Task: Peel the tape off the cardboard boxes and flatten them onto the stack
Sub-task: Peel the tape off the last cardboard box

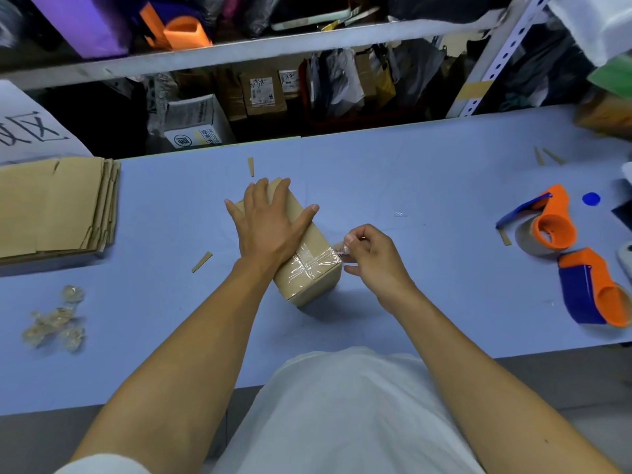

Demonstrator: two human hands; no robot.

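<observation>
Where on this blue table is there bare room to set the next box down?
Bare blue table lies between the taped brown cardboard box and the orange-and-blue tape dispensers, and along the far edge. The left is crowded: the stack of flattened cardboard and crumpled clear tape balls. The left hand presses the box; the right hand pinches its tape.

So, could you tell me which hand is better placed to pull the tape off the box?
The right hand: it already pinches the tape at the box end, while the left hand lies flat on top.
</observation>
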